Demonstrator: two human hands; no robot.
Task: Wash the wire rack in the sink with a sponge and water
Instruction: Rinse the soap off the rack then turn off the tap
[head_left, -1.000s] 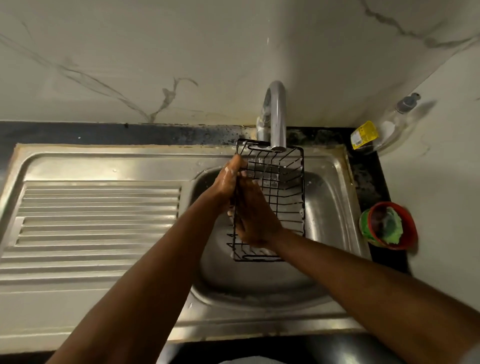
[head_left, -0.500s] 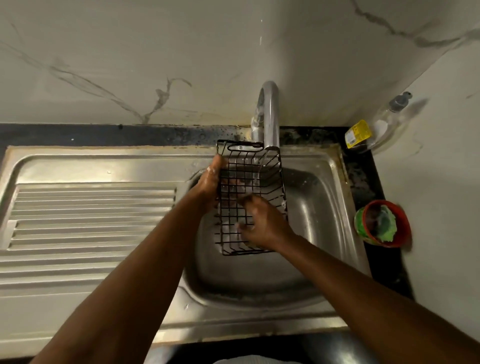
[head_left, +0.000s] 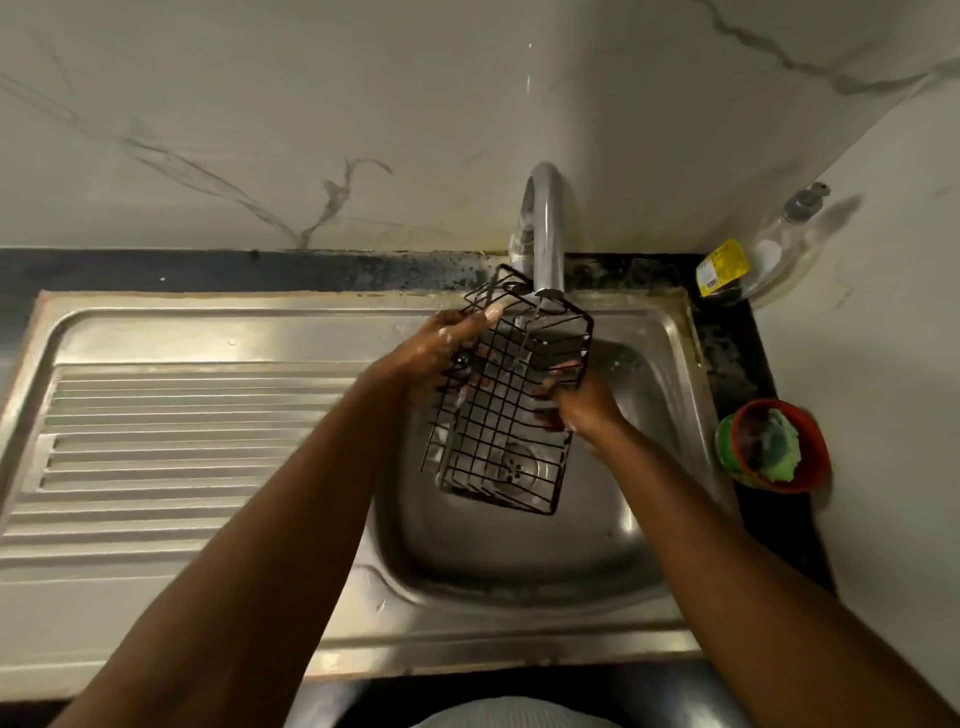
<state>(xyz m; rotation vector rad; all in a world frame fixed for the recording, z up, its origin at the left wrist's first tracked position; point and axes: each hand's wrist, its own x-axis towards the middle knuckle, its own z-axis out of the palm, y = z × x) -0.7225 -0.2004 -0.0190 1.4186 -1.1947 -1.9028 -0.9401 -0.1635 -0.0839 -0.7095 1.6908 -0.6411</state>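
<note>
A black wire rack (head_left: 498, 415) hangs tilted over the steel sink (head_left: 639, 540), its top end under the chrome tap (head_left: 545, 228). Water runs from the spout onto the rack. My left hand (head_left: 436, 353) grips the rack's upper left edge, wet and soapy. My right hand (head_left: 576, 400) holds the rack's right side, fingers curled round the wires. A green sponge (head_left: 774, 447) lies in a red and green bowl (head_left: 810, 473) on the counter to the right of the sink, apart from both hands.
A ribbed steel draining board (head_left: 182, 447) spreads to the left of the basin. A clear bottle with a yellow label (head_left: 727, 267) leans in the back right corner. A marble wall stands behind the tap. The drain (head_left: 519, 465) shows through the rack.
The rack has turned and tilted, its top end swung under the running tap. My right hand slid from the rack's middle to its right edge. My left hand kept its grip.
</note>
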